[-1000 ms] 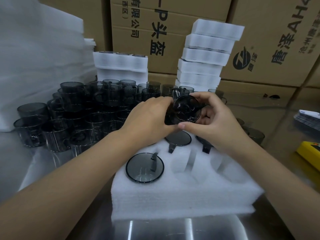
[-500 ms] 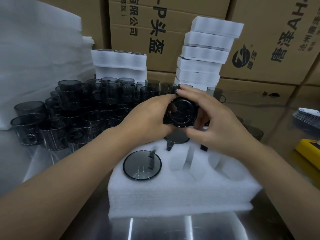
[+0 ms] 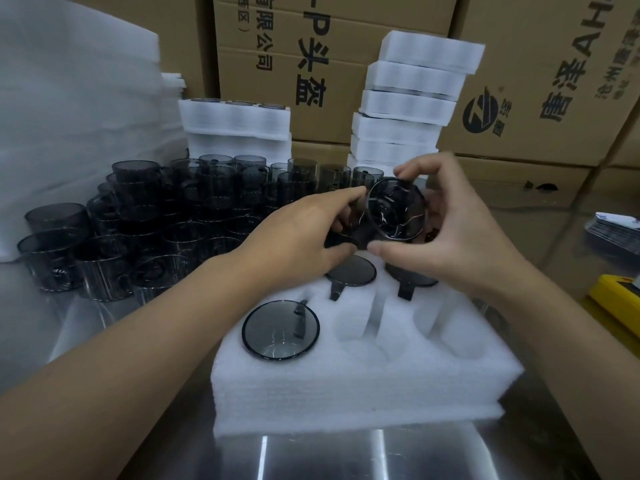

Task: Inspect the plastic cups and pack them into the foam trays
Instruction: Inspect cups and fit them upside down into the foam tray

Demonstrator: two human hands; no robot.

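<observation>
A dark smoky plastic cup [image 3: 396, 209] is held on its side above the far edge of the white foam tray [image 3: 363, 375], its round end turned toward me. My left hand [image 3: 304, 237] grips its left side near the handle. My right hand [image 3: 446, 230] pinches its rim from the right, thumb below and fingers above. Three cups sit upside down in the tray's pockets: one at the front left [image 3: 280, 330] and two at the back [image 3: 350, 271] [image 3: 410, 279]. The front middle and front right pockets hold nothing.
Several loose dark cups [image 3: 145, 223] crowd the steel table at the left. Two stacks of foam trays [image 3: 412, 98] [image 3: 235, 126] stand at the back before cardboard boxes. Foam sheets [image 3: 69, 116] pile up at far left. A yellow object [image 3: 616, 296] lies at the right edge.
The held cup has been turned between both hands and shifted slightly right. My right fingers have moved from over its face to its rim, so the round end now shows.
</observation>
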